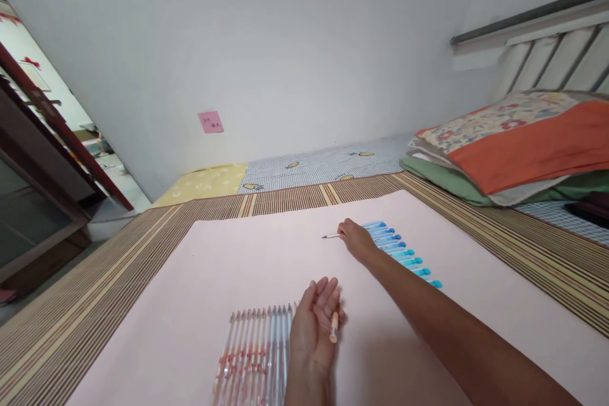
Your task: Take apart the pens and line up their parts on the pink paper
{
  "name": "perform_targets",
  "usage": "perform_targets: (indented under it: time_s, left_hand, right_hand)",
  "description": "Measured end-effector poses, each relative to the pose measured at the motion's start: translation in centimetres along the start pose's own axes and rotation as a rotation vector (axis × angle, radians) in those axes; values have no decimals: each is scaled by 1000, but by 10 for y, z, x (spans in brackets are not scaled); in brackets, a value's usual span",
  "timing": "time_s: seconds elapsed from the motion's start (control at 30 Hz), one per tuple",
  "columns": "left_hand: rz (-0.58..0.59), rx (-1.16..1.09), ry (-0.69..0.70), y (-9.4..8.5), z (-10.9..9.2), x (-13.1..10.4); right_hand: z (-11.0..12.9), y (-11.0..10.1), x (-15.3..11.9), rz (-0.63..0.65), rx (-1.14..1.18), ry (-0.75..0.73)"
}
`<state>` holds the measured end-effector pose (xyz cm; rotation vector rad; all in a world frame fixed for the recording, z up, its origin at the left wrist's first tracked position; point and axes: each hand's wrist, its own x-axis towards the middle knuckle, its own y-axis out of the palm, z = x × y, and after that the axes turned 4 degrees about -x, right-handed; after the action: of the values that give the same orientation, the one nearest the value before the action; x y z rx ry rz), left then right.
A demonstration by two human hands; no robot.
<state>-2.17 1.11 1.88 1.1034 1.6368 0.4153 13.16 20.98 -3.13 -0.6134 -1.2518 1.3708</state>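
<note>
My right hand (pixel 356 240) pinches a thin white pen (pixel 332 236) whose dark tip points left, above the pale pink sheet (pixel 181 292). Beside that hand, several blue and turquoise pens (pixel 404 254) lie in a column, their coloured ends to the right. My left hand (pixel 318 320) rests palm up with its fingers loosely curled and apart. A peach-coloured pen or cap (pixel 334 328) is at its fingers; whether it is gripped or only touching is unclear. Left of the left hand, several clear pens (pixel 252 355) with red marks lie side by side, tips away from me.
The sheet lies on a striped mat (pixel 109 266). Folded orange and green bedding (pixel 533 146) is stacked at the right. Behind are a checked cloth (pixel 314 168), a yellow cloth (pixel 209 184) and a wall with a pink note (pixel 210 122). A doorway opens at the left.
</note>
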Motion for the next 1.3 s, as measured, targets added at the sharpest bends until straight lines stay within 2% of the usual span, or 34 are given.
perform_targets:
  time_s: [0.3,0.73,1.1,1.3]
  left_hand:
    - [-1,5,-3,-1,2,1]
    - [-17,-22,-22,0,8,-2]
    - [-11,0,-35,-1,9,3]
    - [-5,-18,-23,-1,10,0]
  right_hand:
    - [-1,3,2,-12,-19,-12]
    - [4,-1,25,105,-111,-38]
    - [2,-4,17,59,-148,-63]
    - [1,-5,12,41,-114,-151]
